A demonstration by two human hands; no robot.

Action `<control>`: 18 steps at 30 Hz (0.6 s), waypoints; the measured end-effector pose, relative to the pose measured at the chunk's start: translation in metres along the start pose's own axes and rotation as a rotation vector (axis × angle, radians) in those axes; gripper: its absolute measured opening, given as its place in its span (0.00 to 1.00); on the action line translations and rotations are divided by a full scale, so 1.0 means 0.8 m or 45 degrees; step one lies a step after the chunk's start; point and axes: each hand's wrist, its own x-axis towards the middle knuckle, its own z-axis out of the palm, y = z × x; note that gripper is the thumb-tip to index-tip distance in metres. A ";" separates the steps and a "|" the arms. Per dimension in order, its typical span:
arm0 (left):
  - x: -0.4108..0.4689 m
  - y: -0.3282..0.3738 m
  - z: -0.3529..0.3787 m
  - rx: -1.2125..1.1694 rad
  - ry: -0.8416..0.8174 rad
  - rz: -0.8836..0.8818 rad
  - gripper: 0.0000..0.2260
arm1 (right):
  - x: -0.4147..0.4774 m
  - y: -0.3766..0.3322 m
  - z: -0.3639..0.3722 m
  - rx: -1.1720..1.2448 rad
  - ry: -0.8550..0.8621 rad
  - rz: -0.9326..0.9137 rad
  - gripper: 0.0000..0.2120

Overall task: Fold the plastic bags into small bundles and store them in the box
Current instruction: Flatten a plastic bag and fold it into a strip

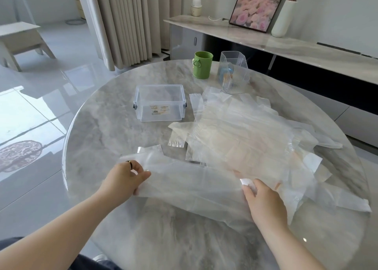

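Round counter [102,138], grey marble pattern, glossy, reflecting window light. It stands on a pale tiled floor [30,110] that is just as shiny.

Left grip [124,179], dark ring [129,163] on 1 finger, pinches the left end of a translucent bag [190,183] between thumb and fingers. Right grip [263,202] has its fingers curled into the same bag's right part, holding it. The bag is stretched flat between the 2, low over the near half of the counter. Whether it touches the marble cannot be told.

Pile [245,130] of more bags is spread loosely over the right half, overlapping, with handles sticking out at the edges. Its near edge lies under the held bag.

Box [160,102]: clear plastic, open top, dark side clips, label on its near wall. It sits left of the pile, toward the far side, just apart from the nearest handle.

At the far edge: green cup [203,65] and a ribbed clear holder [234,73] with something bluish inside, side by side. The holder touches the pile's far edge.

Room: beige curtain [122,24] behind the counter, pale stool [20,40] far left. A long marble-topped sideboard [306,50] on the right carries a small white camera [196,0], a leaning picture [255,5] of pink roses and a white vase [283,18].
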 end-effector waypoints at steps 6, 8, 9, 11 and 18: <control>0.004 -0.006 0.005 0.322 0.078 0.000 0.12 | -0.003 -0.003 -0.019 0.715 -0.083 0.229 0.17; 0.004 -0.006 0.006 0.365 0.124 -0.001 0.12 | -0.011 0.006 -0.026 0.937 -0.156 0.357 0.17; 0.004 -0.008 0.006 0.365 0.135 -0.009 0.12 | -0.016 0.010 -0.029 0.968 -0.175 0.397 0.16; 0.005 -0.009 0.007 0.343 0.145 -0.025 0.12 | -0.029 0.017 -0.036 0.935 -0.213 0.440 0.09; 0.001 -0.011 0.011 0.515 0.120 0.040 0.09 | -0.055 0.012 -0.026 0.833 -0.432 0.376 0.11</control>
